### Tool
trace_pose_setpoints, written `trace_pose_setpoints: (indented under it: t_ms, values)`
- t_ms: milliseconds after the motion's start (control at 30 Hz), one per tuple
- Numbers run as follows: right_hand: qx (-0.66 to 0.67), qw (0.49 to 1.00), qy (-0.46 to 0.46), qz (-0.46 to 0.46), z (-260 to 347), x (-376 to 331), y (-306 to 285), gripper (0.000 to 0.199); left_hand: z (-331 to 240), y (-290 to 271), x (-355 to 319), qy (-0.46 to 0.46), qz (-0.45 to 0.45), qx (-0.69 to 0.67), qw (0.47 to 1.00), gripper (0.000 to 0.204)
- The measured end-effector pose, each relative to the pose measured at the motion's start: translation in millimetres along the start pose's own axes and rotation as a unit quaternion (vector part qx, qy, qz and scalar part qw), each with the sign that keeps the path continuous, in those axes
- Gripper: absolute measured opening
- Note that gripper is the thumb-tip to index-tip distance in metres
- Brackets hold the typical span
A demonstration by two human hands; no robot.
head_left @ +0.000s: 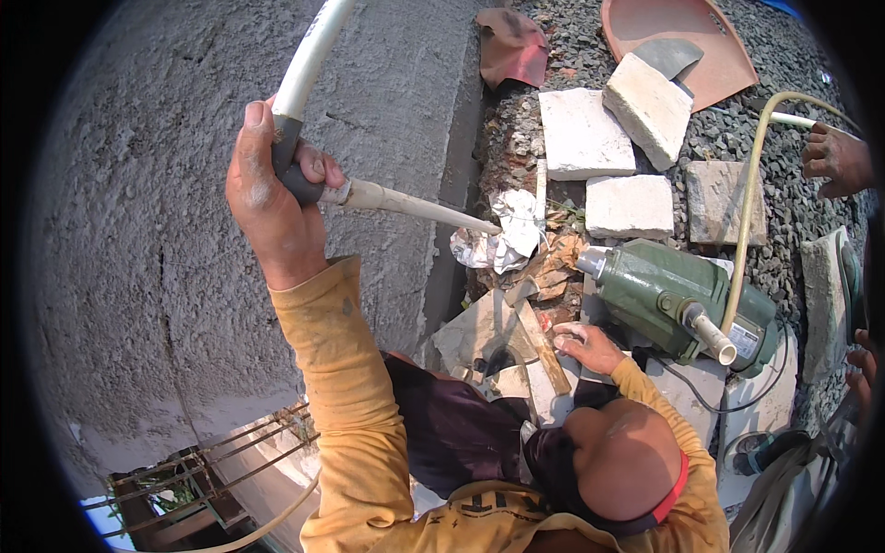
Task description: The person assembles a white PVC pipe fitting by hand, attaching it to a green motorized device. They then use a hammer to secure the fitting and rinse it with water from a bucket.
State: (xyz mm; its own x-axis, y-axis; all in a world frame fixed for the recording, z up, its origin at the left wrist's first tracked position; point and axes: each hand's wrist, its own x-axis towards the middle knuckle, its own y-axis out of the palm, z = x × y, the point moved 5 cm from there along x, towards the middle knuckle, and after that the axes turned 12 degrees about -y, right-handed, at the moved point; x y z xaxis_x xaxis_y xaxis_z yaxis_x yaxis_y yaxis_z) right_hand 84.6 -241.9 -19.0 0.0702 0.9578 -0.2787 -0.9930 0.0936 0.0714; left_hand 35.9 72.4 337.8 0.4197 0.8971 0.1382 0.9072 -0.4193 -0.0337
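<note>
My left hand (277,198), raised in front of the wall, is wrapped round a dark grey elbow fitting (297,182). From the fitting one white plastic pipe (318,46) rises to the upper edge. Another off-white pipe (415,205) slants right and down, its far end by crumpled white wrapping (518,230). Low down, my right hand (592,347) has its thumb and fingers apart beside a narrow wooden strip (542,346); I see nothing held in it. Just right of that hand, a green motor pump (682,295) lies with a short white pipe stub (712,334) sticking out.
A rough grey wall (230,92) fills the left. Pale blocks (585,134) lie on gravel (784,55), near a terracotta basin (724,55). A beige hose (749,194) arches over the pump. Another person's hand (837,161) is at right. Rusty bars (249,452) stand lower left.
</note>
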Motion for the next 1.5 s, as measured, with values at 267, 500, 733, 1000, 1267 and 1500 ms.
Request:
trace_pose_setpoints:
  t_ms: [267, 500, 733, 1000, 1267, 1500]
  values:
    - [-0.218, 0.952, -0.216, -0.002, 231.4, 107.4, -19.0, 0.066, 4.4, 7.4, -14.4, -0.034, 0.003, 0.012, 0.999, 0.059]
    - [-0.384, 0.877, -0.288, -0.011, 244.3, 181.1, 12.8, 0.067, 5.6, 12.0, -13.4, -0.060, -0.015, -0.011, 0.998, 0.060]
    - [-0.352, 0.893, -0.268, -0.084, 281.9, 188.4, 10.4, 0.044, 44.6, -39.6, -12.8, -0.026, -0.001, -0.043, 0.999, 0.100]
    - [-0.360, 0.834, -0.402, -0.113, 473.8, 156.8, 35.4, 0.044, 79.8, -38.7, -33.8, -0.013, -0.018, -0.054, 0.998, 0.100]
    - [-0.458, 0.749, -0.454, -0.153, 446.1, 126.8, 53.8, 0.023, -60.8, -31.2, -26.7, 0.233, -0.075, 0.112, 0.963, 0.059]
    - [-0.482, 0.823, -0.300, -0.016, 449.0, 111.5, 36.7, 0.028, -33.7, -12.7, -34.6, 0.212, -0.133, 0.072, 0.966, 0.046]
